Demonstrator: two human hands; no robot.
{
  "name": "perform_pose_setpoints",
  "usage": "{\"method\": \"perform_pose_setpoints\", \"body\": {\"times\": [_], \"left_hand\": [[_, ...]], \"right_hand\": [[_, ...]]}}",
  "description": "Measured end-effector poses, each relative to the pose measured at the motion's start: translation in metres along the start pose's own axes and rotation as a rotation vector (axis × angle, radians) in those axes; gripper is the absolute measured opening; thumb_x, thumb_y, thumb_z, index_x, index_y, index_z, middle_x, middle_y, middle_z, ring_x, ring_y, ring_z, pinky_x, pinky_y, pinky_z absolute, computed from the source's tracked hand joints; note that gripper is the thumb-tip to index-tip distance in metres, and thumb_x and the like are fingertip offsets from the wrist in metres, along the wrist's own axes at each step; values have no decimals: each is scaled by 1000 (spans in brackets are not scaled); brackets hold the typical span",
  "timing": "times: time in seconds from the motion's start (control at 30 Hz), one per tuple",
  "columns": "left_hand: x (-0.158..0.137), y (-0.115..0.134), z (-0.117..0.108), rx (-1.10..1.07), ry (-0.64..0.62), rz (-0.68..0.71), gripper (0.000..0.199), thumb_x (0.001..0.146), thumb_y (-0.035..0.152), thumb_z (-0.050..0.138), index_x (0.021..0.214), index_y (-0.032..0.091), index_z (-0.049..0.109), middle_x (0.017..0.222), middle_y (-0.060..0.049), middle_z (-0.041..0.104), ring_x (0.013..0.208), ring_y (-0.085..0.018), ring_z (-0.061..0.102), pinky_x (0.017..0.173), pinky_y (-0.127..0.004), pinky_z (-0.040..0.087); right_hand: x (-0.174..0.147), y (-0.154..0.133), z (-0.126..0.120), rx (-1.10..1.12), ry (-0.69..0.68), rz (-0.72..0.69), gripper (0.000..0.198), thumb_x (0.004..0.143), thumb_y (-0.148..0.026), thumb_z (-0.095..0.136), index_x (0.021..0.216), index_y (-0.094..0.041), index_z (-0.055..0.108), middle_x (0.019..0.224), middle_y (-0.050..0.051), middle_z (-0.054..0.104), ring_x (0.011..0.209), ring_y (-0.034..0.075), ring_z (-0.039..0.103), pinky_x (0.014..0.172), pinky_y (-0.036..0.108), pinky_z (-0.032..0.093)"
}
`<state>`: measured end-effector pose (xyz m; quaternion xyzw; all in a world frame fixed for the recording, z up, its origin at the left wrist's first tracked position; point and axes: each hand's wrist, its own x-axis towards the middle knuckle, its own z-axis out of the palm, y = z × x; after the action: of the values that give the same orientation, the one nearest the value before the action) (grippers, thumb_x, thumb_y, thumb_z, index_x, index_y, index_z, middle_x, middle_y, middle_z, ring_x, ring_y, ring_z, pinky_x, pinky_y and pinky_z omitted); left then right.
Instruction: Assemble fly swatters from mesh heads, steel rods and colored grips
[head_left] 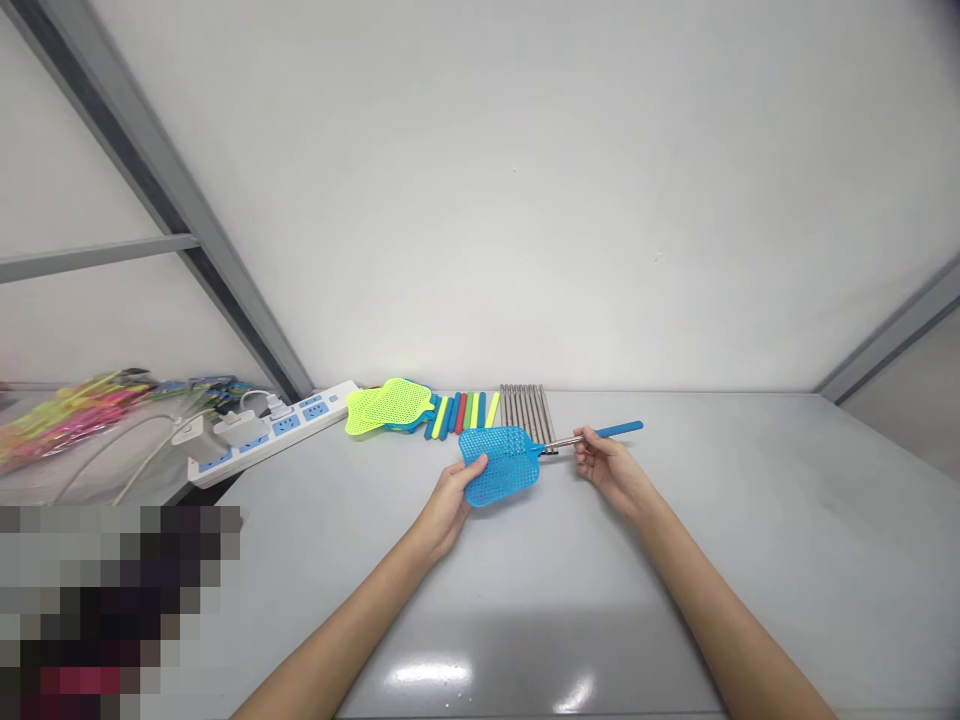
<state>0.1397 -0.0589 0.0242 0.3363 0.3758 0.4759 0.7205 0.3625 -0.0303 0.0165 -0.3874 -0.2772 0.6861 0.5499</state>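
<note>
A blue fly swatter (501, 480) with a perforated head, a metal rod and a blue grip is held across both hands above the grey table. My left hand (448, 500) is closed on the lower left edge of its head, thumb on top. My right hand (606, 468) pinches the metal rod close to the blue grip (619, 429). Behind the swatter lies a row of metal rods (525, 405). Left of these rods is a row of blue, yellow, red and green handle grips (460, 412). A stack of yellow and blue swatter heads (394, 405) lies further left.
A white power strip (281, 432) with plugs and cables runs along the left of the grey table (750, 520). Bagged colourful items (82, 415) lie beyond it. A white wall (525, 200) and grey frame posts (172, 190) bound the table. The lower left corner is pixelated.
</note>
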Motion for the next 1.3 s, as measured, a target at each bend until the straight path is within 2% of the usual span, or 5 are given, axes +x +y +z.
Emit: {"method": "perform_pose_setpoints", "body": {"times": [0.33, 0.73, 0.93, 1.13, 1.3], "left_hand": [[-2, 4, -1, -23, 13, -55, 27, 74, 26, 55, 95, 9, 59, 96, -11, 64, 82, -20, 61, 72, -31, 49], [-4, -1, 4, 1, -91, -39, 35, 75, 33, 53, 103, 12, 57, 101, -10, 62, 85, -19, 60, 78, -29, 44], [-5, -1, 1, 104, -100, -20, 34, 75, 39, 51, 97, 14, 59, 93, -10, 64, 74, -17, 61, 68, -27, 43], [-6, 1, -1, 163, -49, 24, 35, 76, 37, 50, 106, 20, 53, 103, -9, 58, 71, -13, 59, 74, -29, 42], [-8, 1, 0, 159, -36, 38, 34, 75, 37, 51, 103, 18, 56, 96, -8, 59, 68, -12, 58, 72, -28, 42]], "right_hand": [[-1, 3, 3, 35, -57, -85, 16, 67, -31, 63, 74, -16, 59, 57, -2, 47, 52, 7, 42, 46, 18, 35], [-1, 7, 11, 48, -50, -104, 18, 61, -25, 69, 74, -18, 59, 62, -4, 45, 53, 6, 44, 48, 19, 39], [5, 1, -2, 51, 61, -117, 15, 61, -19, 68, 72, -16, 59, 65, -2, 49, 54, 7, 48, 48, 18, 43], [11, -27, -37, 117, 243, -151, 11, 66, -11, 58, 77, -16, 58, 64, -1, 50, 51, 7, 49, 46, 17, 45], [14, -37, -64, 143, 443, -135, 10, 70, -7, 49, 73, -15, 54, 58, -1, 46, 43, 6, 46, 38, 16, 42]]}}
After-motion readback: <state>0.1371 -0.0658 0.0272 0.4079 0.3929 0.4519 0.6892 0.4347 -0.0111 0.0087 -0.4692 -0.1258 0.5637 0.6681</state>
